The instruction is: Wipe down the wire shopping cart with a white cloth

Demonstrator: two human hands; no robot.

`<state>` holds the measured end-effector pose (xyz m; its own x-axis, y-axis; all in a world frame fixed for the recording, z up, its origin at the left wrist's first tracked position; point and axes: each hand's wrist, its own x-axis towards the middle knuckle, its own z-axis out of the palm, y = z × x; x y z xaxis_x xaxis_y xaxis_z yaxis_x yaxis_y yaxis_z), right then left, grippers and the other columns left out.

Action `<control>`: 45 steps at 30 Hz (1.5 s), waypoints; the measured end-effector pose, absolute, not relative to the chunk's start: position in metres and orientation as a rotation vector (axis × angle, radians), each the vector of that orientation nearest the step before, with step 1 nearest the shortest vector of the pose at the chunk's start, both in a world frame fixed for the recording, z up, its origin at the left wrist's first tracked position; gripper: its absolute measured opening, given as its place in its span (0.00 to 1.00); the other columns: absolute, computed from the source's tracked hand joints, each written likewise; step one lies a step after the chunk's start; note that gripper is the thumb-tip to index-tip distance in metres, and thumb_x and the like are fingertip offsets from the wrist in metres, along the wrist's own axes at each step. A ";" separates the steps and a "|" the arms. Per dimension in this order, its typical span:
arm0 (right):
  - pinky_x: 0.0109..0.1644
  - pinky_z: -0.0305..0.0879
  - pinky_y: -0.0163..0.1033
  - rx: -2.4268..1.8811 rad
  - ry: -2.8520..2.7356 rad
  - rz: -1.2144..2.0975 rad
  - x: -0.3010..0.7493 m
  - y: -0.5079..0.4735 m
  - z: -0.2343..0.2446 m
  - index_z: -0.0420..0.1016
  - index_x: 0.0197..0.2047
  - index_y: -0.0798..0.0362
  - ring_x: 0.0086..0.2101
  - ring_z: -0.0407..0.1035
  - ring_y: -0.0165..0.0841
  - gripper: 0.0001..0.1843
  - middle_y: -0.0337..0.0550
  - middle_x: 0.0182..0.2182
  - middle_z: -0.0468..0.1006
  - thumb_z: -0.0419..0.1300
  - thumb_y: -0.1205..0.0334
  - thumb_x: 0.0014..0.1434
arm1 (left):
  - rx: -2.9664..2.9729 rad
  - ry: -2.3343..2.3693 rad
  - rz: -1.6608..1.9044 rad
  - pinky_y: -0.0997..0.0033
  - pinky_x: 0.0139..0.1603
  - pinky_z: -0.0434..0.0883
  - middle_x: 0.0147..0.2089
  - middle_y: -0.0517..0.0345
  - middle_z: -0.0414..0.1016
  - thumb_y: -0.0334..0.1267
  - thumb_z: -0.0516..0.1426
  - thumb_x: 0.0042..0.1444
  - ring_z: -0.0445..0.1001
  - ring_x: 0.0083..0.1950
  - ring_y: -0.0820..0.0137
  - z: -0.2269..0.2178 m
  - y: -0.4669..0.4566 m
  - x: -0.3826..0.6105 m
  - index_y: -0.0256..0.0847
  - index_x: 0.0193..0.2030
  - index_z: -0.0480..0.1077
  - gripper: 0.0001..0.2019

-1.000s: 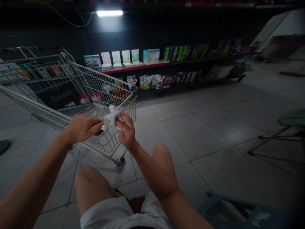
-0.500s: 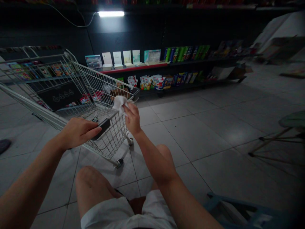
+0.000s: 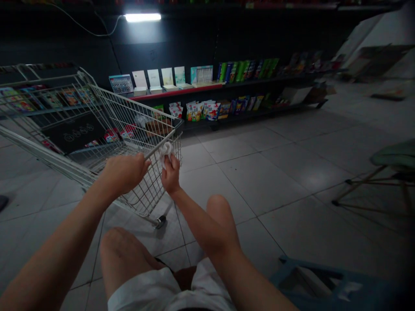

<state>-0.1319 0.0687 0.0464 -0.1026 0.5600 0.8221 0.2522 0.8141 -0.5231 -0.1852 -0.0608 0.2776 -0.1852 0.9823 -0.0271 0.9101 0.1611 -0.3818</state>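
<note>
My right hand [image 3: 170, 175] pinches a crumpled white tissue [image 3: 166, 151] at its fingertips, just beside the end of the cart handle. My left hand [image 3: 125, 172] curls over the white handle bar [image 3: 158, 144] of a wire shopping cart [image 3: 129, 110]. The cart stands in front of my knees, angled away to the left. The tissue is partly hidden by my right fingers. Part of the handle lies under my left hand.
Low dark shelves of cards, packets and books run along the back. A green-seated folding chair [image 3: 394, 157] stands at the right. A blue plastic crate or stool [image 3: 311, 280] sits at the lower right, beside my legs, above a grey tile floor [image 3: 259, 181].
My left hand has slid right along the cart handle. My right hand has dropped lower and moved left, and the tissue is now bunched smaller in its fingers.
</note>
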 end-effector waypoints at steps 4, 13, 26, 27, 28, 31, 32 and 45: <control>0.61 0.65 0.52 -0.677 -1.768 0.379 -0.128 0.051 -0.023 0.70 0.60 0.57 0.58 0.61 0.42 0.26 0.57 0.57 0.67 0.50 0.68 0.59 | -1.833 -2.199 0.474 0.56 0.37 0.69 0.39 0.35 0.80 0.48 0.36 0.66 0.79 0.44 0.44 0.278 -0.061 -0.189 0.33 0.51 0.70 0.28; 0.69 0.60 0.51 -0.541 -1.697 0.353 -0.115 0.041 0.052 0.67 0.64 0.50 0.63 0.58 0.39 0.28 0.48 0.64 0.62 0.47 0.68 0.61 | -1.808 -2.167 0.481 0.59 0.36 0.68 0.38 0.37 0.80 0.47 0.36 0.66 0.80 0.43 0.47 0.275 -0.063 -0.191 0.34 0.50 0.70 0.27; 0.62 0.68 0.52 -0.698 -1.770 0.426 -0.121 -0.013 -0.062 0.73 0.59 0.53 0.59 0.65 0.42 0.27 0.53 0.59 0.70 0.51 0.72 0.57 | -1.813 -2.191 0.460 0.59 0.36 0.69 0.39 0.37 0.80 0.47 0.36 0.66 0.80 0.42 0.50 0.275 -0.066 -0.194 0.35 0.51 0.70 0.27; 0.65 0.64 0.53 -0.696 -1.767 0.432 -0.125 -0.013 -0.053 0.70 0.61 0.51 0.61 0.62 0.42 0.29 0.51 0.62 0.67 0.51 0.71 0.58 | -1.810 -2.189 0.454 0.59 0.36 0.69 0.39 0.37 0.80 0.47 0.36 0.66 0.80 0.42 0.51 0.274 -0.066 -0.194 0.35 0.50 0.70 0.27; 0.67 0.62 0.53 -0.680 -1.765 0.429 -0.130 -0.013 -0.046 0.69 0.62 0.50 0.63 0.59 0.42 0.29 0.50 0.64 0.65 0.51 0.71 0.58 | -1.813 -2.186 0.448 0.59 0.36 0.69 0.39 0.37 0.80 0.47 0.36 0.66 0.80 0.42 0.50 0.274 -0.066 -0.194 0.34 0.50 0.70 0.27; 0.68 0.60 0.54 -0.601 -1.808 0.411 -0.137 -0.019 -0.052 0.73 0.59 0.49 0.66 0.55 0.42 0.27 0.50 0.62 0.67 0.52 0.72 0.58 | -1.827 -2.198 0.455 0.57 0.37 0.70 0.40 0.35 0.80 0.46 0.36 0.66 0.79 0.43 0.48 0.274 -0.065 -0.194 0.33 0.51 0.70 0.27; 0.67 0.60 0.54 -0.598 -1.832 0.427 -0.136 -0.022 -0.063 0.74 0.58 0.50 0.65 0.56 0.42 0.27 0.50 0.61 0.68 0.52 0.73 0.58 | -1.824 -2.210 0.464 0.56 0.37 0.70 0.40 0.35 0.80 0.46 0.36 0.66 0.79 0.43 0.48 0.274 -0.065 -0.194 0.33 0.51 0.70 0.27; 0.71 0.55 0.51 -0.552 -1.679 0.307 -0.129 0.039 0.026 0.70 0.62 0.53 0.68 0.52 0.39 0.25 0.49 0.65 0.64 0.47 0.65 0.64 | -1.783 -2.175 0.472 0.55 0.39 0.71 0.39 0.38 0.80 0.45 0.36 0.65 0.80 0.44 0.45 0.272 -0.069 -0.195 0.34 0.50 0.69 0.26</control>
<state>-0.1294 0.0386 0.0262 -0.1057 0.5184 0.8486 0.1846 0.8488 -0.4955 -0.1954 -0.0694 0.2715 -0.1927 0.9811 0.0154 0.8865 0.1808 -0.4260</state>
